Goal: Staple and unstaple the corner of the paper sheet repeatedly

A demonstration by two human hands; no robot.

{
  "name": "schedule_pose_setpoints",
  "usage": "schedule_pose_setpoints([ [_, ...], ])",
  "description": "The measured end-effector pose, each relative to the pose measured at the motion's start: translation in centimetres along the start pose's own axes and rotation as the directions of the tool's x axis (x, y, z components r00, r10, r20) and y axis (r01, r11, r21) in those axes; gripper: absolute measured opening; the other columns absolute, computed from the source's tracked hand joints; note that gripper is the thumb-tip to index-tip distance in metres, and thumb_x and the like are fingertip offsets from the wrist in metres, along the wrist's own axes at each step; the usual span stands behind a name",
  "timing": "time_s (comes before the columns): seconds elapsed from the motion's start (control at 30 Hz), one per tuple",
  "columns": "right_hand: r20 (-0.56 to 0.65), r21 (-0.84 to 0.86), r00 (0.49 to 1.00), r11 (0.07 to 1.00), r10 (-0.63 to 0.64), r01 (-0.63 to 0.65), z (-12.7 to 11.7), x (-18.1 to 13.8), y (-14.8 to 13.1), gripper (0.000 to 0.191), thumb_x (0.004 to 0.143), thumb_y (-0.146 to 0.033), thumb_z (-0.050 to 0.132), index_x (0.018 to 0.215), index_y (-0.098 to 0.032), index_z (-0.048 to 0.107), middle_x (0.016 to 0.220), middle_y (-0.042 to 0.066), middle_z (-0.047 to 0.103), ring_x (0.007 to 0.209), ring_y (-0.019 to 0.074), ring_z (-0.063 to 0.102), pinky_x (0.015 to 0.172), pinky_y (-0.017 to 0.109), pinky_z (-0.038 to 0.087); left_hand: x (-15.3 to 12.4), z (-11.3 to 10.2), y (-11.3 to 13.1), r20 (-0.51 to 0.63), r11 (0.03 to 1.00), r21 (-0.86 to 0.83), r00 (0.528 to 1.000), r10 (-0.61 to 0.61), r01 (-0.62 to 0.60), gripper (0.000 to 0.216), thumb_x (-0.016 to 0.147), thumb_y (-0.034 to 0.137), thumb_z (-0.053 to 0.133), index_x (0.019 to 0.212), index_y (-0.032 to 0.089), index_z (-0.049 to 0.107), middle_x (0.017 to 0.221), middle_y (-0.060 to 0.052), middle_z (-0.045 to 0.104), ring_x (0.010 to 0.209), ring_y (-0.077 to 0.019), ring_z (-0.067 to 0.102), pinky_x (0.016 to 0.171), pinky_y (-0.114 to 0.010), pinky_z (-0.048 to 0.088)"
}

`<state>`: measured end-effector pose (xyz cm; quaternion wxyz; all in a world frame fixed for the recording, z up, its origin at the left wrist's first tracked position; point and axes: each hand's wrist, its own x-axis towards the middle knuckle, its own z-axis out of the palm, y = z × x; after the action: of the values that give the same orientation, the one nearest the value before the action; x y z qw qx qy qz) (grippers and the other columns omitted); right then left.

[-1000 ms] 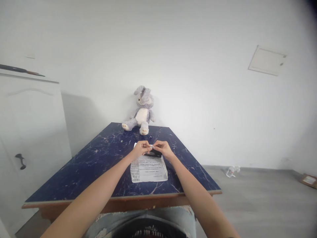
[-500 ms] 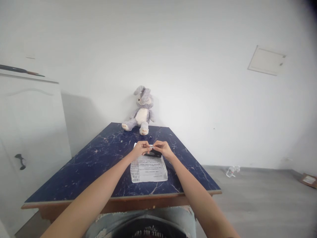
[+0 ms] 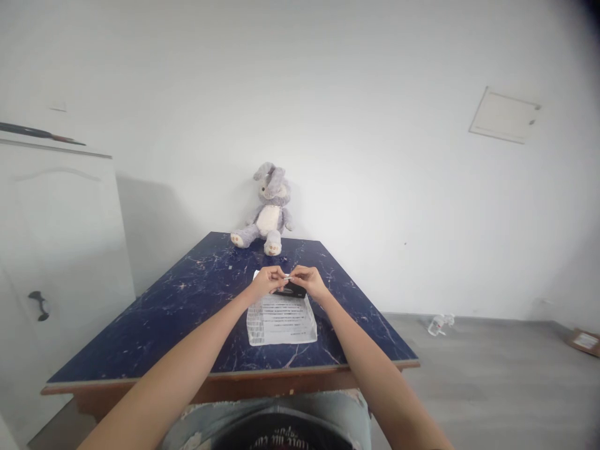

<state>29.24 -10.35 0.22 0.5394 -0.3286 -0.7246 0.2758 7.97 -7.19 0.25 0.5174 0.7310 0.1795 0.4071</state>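
Observation:
My left hand (image 3: 268, 279) and my right hand (image 3: 306, 279) meet over the middle of the dark blue marbled table (image 3: 178, 312). Both pinch a thin pale item (image 3: 287, 275) between their fingertips; it is too small to name. Just under the hands lies a small black object (image 3: 291, 290), partly hidden by my right hand. Below it a white printed sheet (image 3: 281, 320) lies flat on the table.
A grey and white plush rabbit (image 3: 268, 209) sits at the table's far edge against the white wall. A white cabinet (image 3: 56, 250) stands to the left. On the grey floor to the right lie a clear bottle (image 3: 438, 324) and a cardboard box (image 3: 585, 341).

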Motion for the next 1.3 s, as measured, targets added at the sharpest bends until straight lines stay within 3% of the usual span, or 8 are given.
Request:
schedule_pose_setpoints([
  [0.1, -0.218, -0.001, 0.975, 0.999, 0.036, -0.038, -0.6, 0.3, 0.9, 0.028, 0.077, -0.047, 0.082, 0.083, -0.02, 0.08, 0.081, 0.005, 0.07, 0.073, 0.0175, 0.06, 0.069, 0.03, 0.048, 0.3, -0.9, -0.1, -0.062, 0.992, 0.122, 0.998, 0.023, -0.015, 0.045, 0.08, 0.052, 0.08, 0.105, 0.017, 0.064, 0.056, 0.004, 0.062, 0.04, -0.008, 0.042, 0.044, -0.02, 0.03],
  [0.23, -0.531, -0.117, 0.838, 0.97, 0.121, -0.214, -2.8, 0.2, 3.0, 0.026, 0.073, -0.042, 0.078, 0.082, -0.018, 0.079, 0.083, 0.008, 0.076, 0.077, 0.0225, 0.066, 0.074, 0.035, 0.052, 0.6, -3.7, -0.5, -0.372, 0.911, 0.411, 0.917, 0.143, 0.025, 0.027, 0.093, 0.047, 0.063, 0.093, 0.02, 0.066, 0.055, 0.003, 0.056, 0.05, -0.0136, 0.052, 0.055, -0.024, 0.039],
  [0.4, -0.603, -0.372, 0.769, 0.777, 0.213, -0.507, -5.0, -0.6, 5.1, 0.01, 0.071, -0.025, 0.071, 0.074, -0.02, 0.079, 0.079, 0.008, 0.078, 0.079, 0.0258, 0.072, 0.077, 0.036, 0.054, 0.3, -7.0, -2.1, -0.614, 0.52, 0.73, 0.76, 0.213, 0.443, 0.023, 0.095, 0.029, 0.055, 0.102, 0.019, 0.074, 0.102, -0.015, 0.072, 0.102, -0.0307, 0.066, 0.089, -0.039, 0.049],
  [0.53, -0.642, -0.392, 0.718, 0.69, 0.268, -0.608, -5.6, -1.3, 5.9, 0.014, 0.067, -0.019, 0.072, 0.077, -0.022, 0.081, 0.084, 0.009, 0.079, 0.086, 0.0281, 0.074, 0.077, 0.036, 0.056, 0.2, -7.8, -3.7, -0.662, 0.28, 0.736, 0.742, 0.104, 0.617, 0.054, 0.096, 0.037, 0.054, 0.144, 0.015, 0.06, 0.158, -0.028, 0.041, 0.148, -0.0481, 0.034, 0.112, -0.064, 0.034],
  [0.7, -0.669, -0.413, 0.66, 0.567, 0.342, -0.713, -6.0, -1.5, 6.5, 0.012, 0.067, -0.019, 0.074, 0.076, -0.023, 0.081, 0.081, 0.008, 0.078, 0.091, 0.0285, 0.075, 0.082, 0.036, 0.057, 0.3, -8.4, -5.0, -0.664, 0.161, 0.706, 0.724, -0.186, 0.689, 0.057, 0.1, 0.041, 0.043, 0.151, 0.02, 0.055, 0.168, -0.02, 0.032, 0.154, -0.0506, 0.023, 0.117, -0.074, 0.019],
  [0.93, -0.636, -0.467, 0.691, 0.542, 0.343, -0.699, -6.0, -1.6, 6.6, 0.015, 0.071, -0.025, 0.076, 0.085, -0.025, 0.083, 0.088, 0.01, 0.078, 0.102, 0.0307, 0.073, 0.089, 0.041, 0.057, 0.0, -8.4, -4.4, -0.648, 0.14, 0.744, 0.757, -0.088, 0.653, 0.038, 0.095, 0.028, 0.047, 0.12, 0.017, 0.073, 0.137, -0.023, 0.061, 0.131, -0.0422, 0.052, 0.107, -0.062, 0.041],
  [1.07, -0.628, -0.486, 0.723, 0.58, 0.288, -0.654, -6.0, -1.6, 6.6, 0.024, 0.072, -0.024, 0.072, 0.094, -0.023, 0.082, 0.085, 0.01, 0.078, 0.097, 0.0293, 0.073, 0.085, 0.039, 0.057, -0.2, -8.2, -4.2, -0.681, 0.164, 0.729, 0.729, 0.07, 0.665, 0.043, 0.091, 0.026, 0.053, 0.13, 0.016, 0.068, 0.145, -0.024, 0.053, 0.138, -0.0391, 0.046, 0.108, -0.052, 0.042],
  [1.3, -0.587, -0.519, 0.787, 0.659, 0.188, -0.545, -5.5, -1.0, 6.4, 0.026, 0.069, -0.014, 0.059, 0.084, -0.02, 0.079, 0.069, 0.005, 0.073, 0.072, 0.0224, 0.07, 0.079, 0.033, 0.056, -0.2, -8.4, -4.7, -0.622, 0.151, 0.757, 0.772, -0.129, 0.636, 0.045, 0.098, 0.028, 0.04, 0.132, 0.013, 0.067, 0.146, -0.023, 0.057, 0.14, -0.0451, 0.044, 0.115, -0.071, 0.027],
])
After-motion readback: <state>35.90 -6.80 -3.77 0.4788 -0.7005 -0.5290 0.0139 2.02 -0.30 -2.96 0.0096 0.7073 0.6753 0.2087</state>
